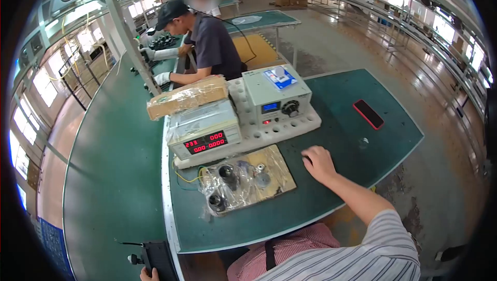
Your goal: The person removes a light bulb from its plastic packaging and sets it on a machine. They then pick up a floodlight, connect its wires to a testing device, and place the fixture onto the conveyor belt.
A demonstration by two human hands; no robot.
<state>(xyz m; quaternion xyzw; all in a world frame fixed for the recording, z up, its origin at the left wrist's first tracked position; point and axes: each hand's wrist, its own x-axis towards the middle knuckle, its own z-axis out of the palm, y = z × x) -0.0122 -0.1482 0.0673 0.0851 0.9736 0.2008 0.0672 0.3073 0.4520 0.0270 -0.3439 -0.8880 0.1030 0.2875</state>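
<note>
At the bottom left, my left hand point(149, 275) grips the lower edge of a black box-like device point(158, 260) with a knob and a short cable on its side. Only the fingertips show; the rest is cut off by the frame. My right hand point(319, 163) lies on the green tabletop point(331, 126), fingers loosely bent, thumb apart, holding nothing. To its left is a wooden board point(277, 169) wrapped in clear film, carrying black round sockets point(227, 172) and metal fittings point(262, 179). Yellow and green wires point(189, 179) run from the board's left side.
A meter with red digits point(204, 138) and a grey unit with a dial point(277, 97) stand on white foam point(259, 138). A cardboard box point(189, 96) tops the meter. A red-edged phone point(368, 114) lies right. A gloved co-worker point(215, 40) works beyond. A green conveyor point(116, 167) runs left.
</note>
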